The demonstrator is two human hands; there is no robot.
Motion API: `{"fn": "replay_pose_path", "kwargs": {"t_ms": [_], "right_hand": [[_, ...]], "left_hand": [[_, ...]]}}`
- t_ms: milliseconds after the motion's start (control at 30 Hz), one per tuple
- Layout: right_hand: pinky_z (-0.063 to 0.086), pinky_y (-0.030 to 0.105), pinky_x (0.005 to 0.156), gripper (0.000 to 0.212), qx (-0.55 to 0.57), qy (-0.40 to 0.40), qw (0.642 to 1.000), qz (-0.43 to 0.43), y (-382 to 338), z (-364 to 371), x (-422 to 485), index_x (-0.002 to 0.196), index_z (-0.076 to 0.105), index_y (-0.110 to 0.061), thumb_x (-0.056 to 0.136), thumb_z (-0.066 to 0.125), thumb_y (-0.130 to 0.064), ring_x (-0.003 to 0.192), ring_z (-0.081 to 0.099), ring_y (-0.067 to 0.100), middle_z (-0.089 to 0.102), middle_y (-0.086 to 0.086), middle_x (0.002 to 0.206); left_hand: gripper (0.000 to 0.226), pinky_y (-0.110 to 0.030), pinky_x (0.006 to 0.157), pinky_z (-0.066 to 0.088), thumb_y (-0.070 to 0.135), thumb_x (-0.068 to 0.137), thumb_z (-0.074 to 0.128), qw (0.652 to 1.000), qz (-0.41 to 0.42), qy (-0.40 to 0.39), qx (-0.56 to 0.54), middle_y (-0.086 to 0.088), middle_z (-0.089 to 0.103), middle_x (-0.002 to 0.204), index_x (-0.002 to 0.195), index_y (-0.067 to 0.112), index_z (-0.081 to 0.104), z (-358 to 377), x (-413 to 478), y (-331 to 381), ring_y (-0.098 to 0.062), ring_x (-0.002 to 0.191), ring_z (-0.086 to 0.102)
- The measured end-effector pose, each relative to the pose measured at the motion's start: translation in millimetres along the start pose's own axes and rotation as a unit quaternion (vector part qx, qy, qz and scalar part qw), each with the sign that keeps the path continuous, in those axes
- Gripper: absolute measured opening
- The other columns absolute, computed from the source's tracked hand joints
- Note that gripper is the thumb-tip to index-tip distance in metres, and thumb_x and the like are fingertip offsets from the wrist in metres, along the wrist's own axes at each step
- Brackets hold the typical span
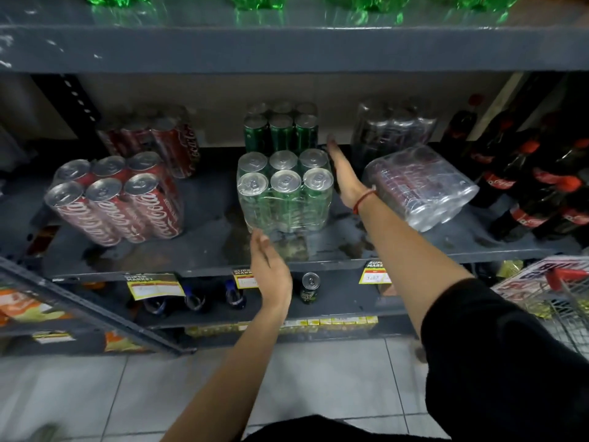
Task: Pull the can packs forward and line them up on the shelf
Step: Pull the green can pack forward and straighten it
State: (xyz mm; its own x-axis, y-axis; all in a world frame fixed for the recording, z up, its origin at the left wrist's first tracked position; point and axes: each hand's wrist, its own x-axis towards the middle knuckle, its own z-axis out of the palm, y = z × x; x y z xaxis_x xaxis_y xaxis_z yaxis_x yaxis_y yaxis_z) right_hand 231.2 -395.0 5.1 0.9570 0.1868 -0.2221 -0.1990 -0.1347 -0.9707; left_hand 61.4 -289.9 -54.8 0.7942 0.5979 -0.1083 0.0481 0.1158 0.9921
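Note:
A shrink-wrapped pack of green cans [285, 193] stands upright mid-shelf. My right hand [342, 173] lies flat, fingers straight, against the pack's right side. My left hand [271, 269] is open just below the pack's front bottom corner, near the shelf edge [204, 266]. A second green pack [280, 130] stands behind it. A red cola pack [118, 199] stands at front left with another red pack [159, 138] behind. At right a dark can pack [420, 186] lies on its side, and one more dark pack [392, 129] stands behind it.
Cola bottles [535, 173] fill the shelf's right end. Green bottles [258, 1] sit on the shelf above. Price tags [154, 287] hang on the shelf edge. A single can [309, 287] stands on the lower shelf. A wire basket [570, 301] is at far right.

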Motion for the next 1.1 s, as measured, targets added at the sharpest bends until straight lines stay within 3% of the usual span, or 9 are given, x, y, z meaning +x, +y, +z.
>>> {"fn": "replay_pose_path", "kwargs": {"t_ms": [100, 200, 300, 367, 500, 633, 833, 1000, 1100], "right_hand": [[0.030, 0.037, 0.113, 0.081, -0.011, 0.034, 0.999, -0.027, -7, 4, -5, 0.132, 0.050, -0.017, 0.078, 0.035, -0.075, 0.127, 0.048, 0.018, 0.055, 0.005, 0.137], [0.032, 0.034, 0.111, 0.092, 0.032, 0.089, 0.995, -0.037, 7, 11, -18, 0.130, 0.053, -0.017, 0.066, 0.039, -0.081, 0.127, 0.048, 0.015, 0.054, 0.002, 0.138], [0.034, 0.036, 0.111, 0.052, 0.089, 0.184, 0.975, -0.083, 29, 33, -45, 0.107, 0.061, -0.025, 0.080, 0.041, -0.065, 0.117, 0.050, 0.013, 0.058, -0.001, 0.123], [0.034, 0.029, 0.107, 0.031, 0.110, 0.248, 0.954, -0.123, 38, 56, -70, 0.105, 0.058, -0.026, 0.092, 0.041, -0.049, 0.109, 0.047, 0.012, 0.053, -0.002, 0.112], [0.030, 0.000, 0.089, 0.035, 0.072, 0.298, 0.936, -0.172, 54, 99, -117, 0.118, 0.053, -0.008, 0.097, 0.039, -0.032, 0.096, 0.044, -0.004, 0.048, 0.005, 0.113], [0.032, 0.002, 0.080, 0.019, 0.082, 0.308, 0.931, -0.176, 55, 101, -123, 0.102, 0.056, -0.014, 0.098, 0.040, -0.023, 0.090, 0.048, -0.013, 0.049, 0.000, 0.098], [0.033, 0.028, 0.099, 0.042, 0.032, 0.320, 0.939, -0.124, 17, 40, -43, 0.116, 0.056, -0.002, 0.094, 0.048, -0.036, 0.113, 0.050, 0.029, 0.053, 0.017, 0.115], [0.034, 0.040, 0.112, 0.092, 0.006, 0.106, 0.994, 0.006, 27, 16, -1, 0.128, 0.053, -0.024, 0.061, 0.047, -0.087, 0.124, 0.051, 0.021, 0.056, 0.003, 0.136], [0.037, 0.039, 0.109, 0.077, 0.019, 0.147, 0.989, -0.011, 34, 28, -27, 0.129, 0.050, -0.022, 0.072, 0.053, -0.074, 0.121, 0.051, 0.018, 0.054, 0.006, 0.136]], "left_hand": [[0.053, -0.032, 0.120, 0.017, 0.040, 0.100, 0.026, 0.998, -0.026, -0.050, 0.031, 0.001, 0.024, 0.157, 0.148, 0.018, 0.022, 9, 3, 12, -0.015, 0.145, 0.023], [0.059, -0.033, 0.118, 0.013, 0.051, 0.097, 0.022, 0.995, -0.076, -0.062, 0.004, 0.004, 0.021, 0.158, 0.150, 0.027, 0.015, 14, 20, 26, -0.016, 0.145, 0.021], [0.084, -0.042, 0.118, 0.024, 0.080, 0.077, 0.029, 0.987, -0.135, -0.066, -0.051, 0.003, 0.038, 0.151, 0.145, 0.031, 0.031, 13, 48, 32, -0.018, 0.137, 0.038], [0.078, -0.043, 0.110, 0.039, 0.076, 0.079, 0.032, 0.977, -0.163, -0.081, -0.110, -0.005, 0.058, 0.135, 0.133, 0.023, 0.051, 14, 65, 40, -0.020, 0.120, 0.056], [0.057, -0.030, 0.069, 0.056, 0.055, 0.092, 0.032, 0.961, -0.201, -0.132, -0.133, -0.009, 0.075, 0.080, 0.100, 0.011, 0.068, 10, 98, 67, -0.023, 0.071, 0.070], [0.045, -0.037, 0.090, 0.049, 0.044, 0.094, 0.039, 0.982, -0.182, -0.040, -0.042, -0.013, 0.069, 0.106, 0.102, 0.009, 0.066, -9, 127, 65, -0.028, 0.101, 0.061], [0.031, -0.042, 0.102, 0.044, 0.017, 0.095, 0.040, 0.990, -0.068, 0.105, -0.060, -0.012, 0.061, 0.124, 0.119, 0.006, 0.056, -18, 53, 25, -0.025, 0.115, 0.056], [0.061, -0.035, 0.117, 0.022, 0.043, 0.096, 0.040, 0.998, -0.023, -0.049, -0.012, 0.000, 0.025, 0.157, 0.148, 0.018, 0.021, 4, 4, 15, -0.015, 0.142, 0.026], [0.082, -0.044, 0.119, 0.018, 0.072, 0.083, 0.033, 0.995, -0.058, -0.081, -0.002, 0.002, 0.017, 0.160, 0.150, 0.029, 0.013, 4, 34, 16, -0.017, 0.145, 0.021]]}}
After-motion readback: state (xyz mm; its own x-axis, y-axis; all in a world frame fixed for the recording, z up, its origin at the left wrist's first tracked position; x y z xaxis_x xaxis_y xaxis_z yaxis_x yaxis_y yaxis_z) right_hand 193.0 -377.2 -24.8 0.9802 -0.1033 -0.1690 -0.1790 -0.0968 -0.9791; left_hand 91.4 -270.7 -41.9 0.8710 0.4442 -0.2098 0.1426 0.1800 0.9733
